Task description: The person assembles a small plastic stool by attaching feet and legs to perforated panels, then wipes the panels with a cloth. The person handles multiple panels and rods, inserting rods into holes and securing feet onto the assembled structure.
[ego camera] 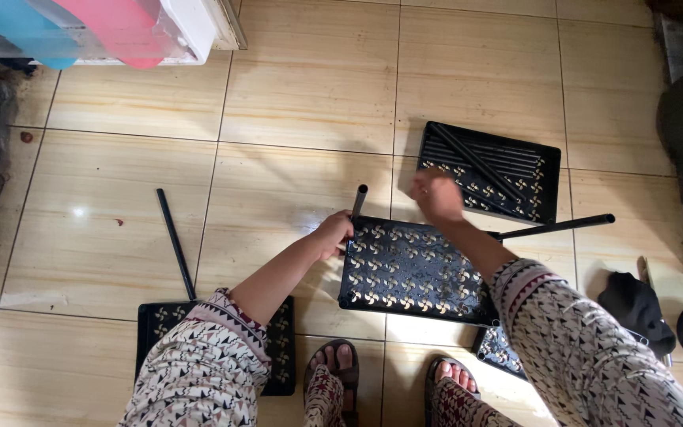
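A: Black shelf panel (409, 273), pinwheel cut-outs all over, lies flat on the tan tile floor (302, 103) just ahead of the sandalled feet. Where are the hands?

B: Left hand (332, 235) at the panel's far-left corner, fingers curled tight around a short black tube (358, 202) that stands up from that corner, tilted slightly. Right hand (435, 195) over the far edge of the panel, blurred; cannot tell whether it is closed on anything.

A: Other parts?

B: Second black panel (490, 171) lies beyond the first, just past the right hand, with a bundle of black tubes (480, 154) resting on it. One long tube (556, 227) sticks out to the right from behind the right forearm. A loose tube (175, 242) lies on the tiles to the left, well apart. Third panel (156, 320) sits under the left elbow, partly hidden by the patterned sleeve. A corner of a fourth panel (499, 348) shows beneath the near-right corner of the first.

A: Surroundings?

B: Dark cloth (634, 304) on the floor at right.
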